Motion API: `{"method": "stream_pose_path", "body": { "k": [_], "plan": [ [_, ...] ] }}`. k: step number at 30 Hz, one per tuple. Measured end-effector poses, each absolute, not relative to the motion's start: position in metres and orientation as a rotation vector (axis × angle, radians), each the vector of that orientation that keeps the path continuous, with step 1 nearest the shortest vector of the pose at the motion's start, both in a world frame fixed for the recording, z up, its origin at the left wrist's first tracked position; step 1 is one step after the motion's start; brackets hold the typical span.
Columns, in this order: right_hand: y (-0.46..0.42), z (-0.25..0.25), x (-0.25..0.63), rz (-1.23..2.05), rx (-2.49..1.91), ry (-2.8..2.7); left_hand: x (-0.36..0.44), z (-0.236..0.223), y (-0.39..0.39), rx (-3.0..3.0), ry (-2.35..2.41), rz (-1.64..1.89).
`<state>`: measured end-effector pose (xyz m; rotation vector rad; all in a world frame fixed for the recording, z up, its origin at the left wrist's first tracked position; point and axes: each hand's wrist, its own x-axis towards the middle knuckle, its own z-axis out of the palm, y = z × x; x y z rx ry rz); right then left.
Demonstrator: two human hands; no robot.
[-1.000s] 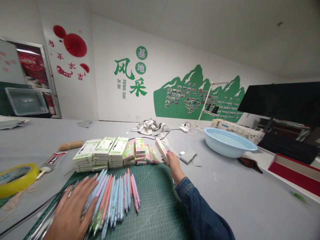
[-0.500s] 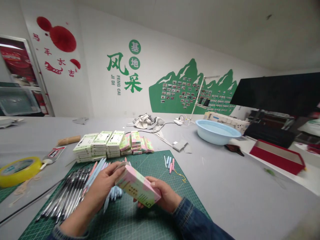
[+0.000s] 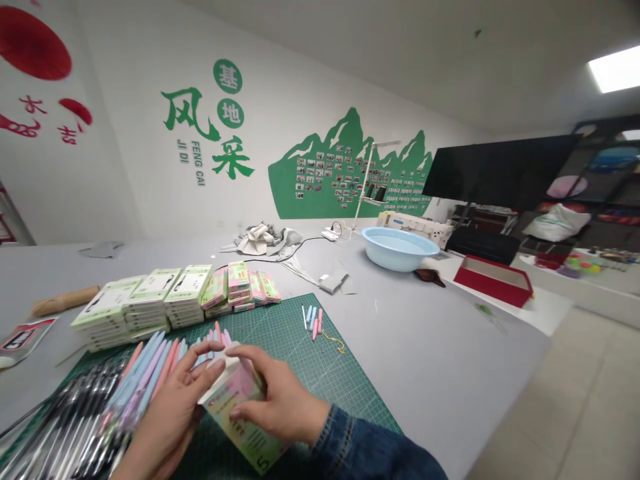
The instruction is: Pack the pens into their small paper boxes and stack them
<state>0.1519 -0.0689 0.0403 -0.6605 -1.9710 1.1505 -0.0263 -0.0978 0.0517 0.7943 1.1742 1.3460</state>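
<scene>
On the left part of the green cutting mat lie black-and-clear pens, and just right of them, also on the mat, a bunch of pastel pens. Slim stacked boxes stand along the mat's far edge, with smaller pink-and-green boxes at the right end of that row.

Over the near middle of the mat, the left hand is partly closed, thumb and bent fingers holding the pale upper end of a pink-and-green carton. The carton is tilted above the mat, its end marked 5 pointing down. To its right, the right hand is closed around it, thumb pressed across the printed face and fingers over the top edge.

The carton looks like thin card: probably light, fairly stiff along its edges, but easy to dent mid-face and perhaps a little slick. What it contains is hidden, so its weight cannot be told. The long edges near the corners seem the soundest hold; the end calls for only a light pinch.

Near the mat's right edge lie a few loose pens.
</scene>
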Motion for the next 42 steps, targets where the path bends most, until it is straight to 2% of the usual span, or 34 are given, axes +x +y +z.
{"method": "stream_pose_path", "body": {
  "k": [6,9,11,14,17,20,26,32,36,42],
  "plan": [
    [-0.064,0.019,0.153,1.485,-0.616,-1.644,-0.01,0.041,-0.104,0.678,1.137,1.411],
    [-0.06,0.016,0.16,1.557,-0.673,-1.486,-0.029,0.041,-0.094,0.905,1.259,1.414],
    [-0.057,0.017,0.164,1.555,-0.752,-1.404,-0.051,0.046,-0.085,1.202,1.501,1.438],
    [-0.052,0.017,0.165,1.544,-0.845,-1.338,-0.076,0.053,-0.071,1.768,1.994,1.146],
    [-0.05,0.014,0.162,1.521,-0.883,-1.321,-0.071,0.047,-0.057,2.07,2.143,0.685],
    [-0.048,0.009,0.16,1.485,-0.87,-1.288,-0.045,0.03,-0.044,2.142,2.154,0.451],
    [-0.038,-0.003,0.162,1.377,-0.925,-1.232,-0.022,0.002,-0.029,2.417,2.114,0.251],
    [-0.033,-0.005,0.161,1.372,-0.93,-1.222,-0.037,-0.02,-0.019,2.514,2.072,0.222],
    [-0.034,0.0,0.166,1.315,-0.915,-1.17,-0.053,-0.017,-0.019,2.385,1.936,0.281],
    [-0.035,0.006,0.168,1.337,-0.874,-1.144,-0.057,0.012,-0.031,2.414,1.721,0.17]
  ]
}}
